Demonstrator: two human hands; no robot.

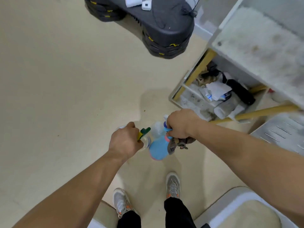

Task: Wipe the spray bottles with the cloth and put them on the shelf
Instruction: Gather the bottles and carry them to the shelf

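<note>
Standing, looking down. Both hands are held out at waist height over the beige floor (65, 79), well short of the shelf (256, 46) at right.

Left hand (125, 140): fingers curled tight round the neck of the clear bottle (146, 143). Its green and yellow trigger head pokes out past the knuckles toward the other hand. The body hangs just under the fist.

Right hand (179, 125): fingers hooked round the trigger and neck of the blue bottle (158, 150). The pink collar sits just below the fingers, and the blue body hangs tilted down and to the left of them. The cloth (182, 142) (brownish, patterned) is bunched under the same palm on the wrist side, touching the blue bottle's shoulder.

A pale bottle (157, 127) shows between the two fists, behind the blue one. Cannot tell which hand carries it.

The bottles nearly touch one another, and none rests on anything.

Shelf: white, mottled boards on a gold frame, with clutter on the lowest level. A black platform (164, 27) stands at top centre. Grey shoes (121, 201) are below the hands.
</note>
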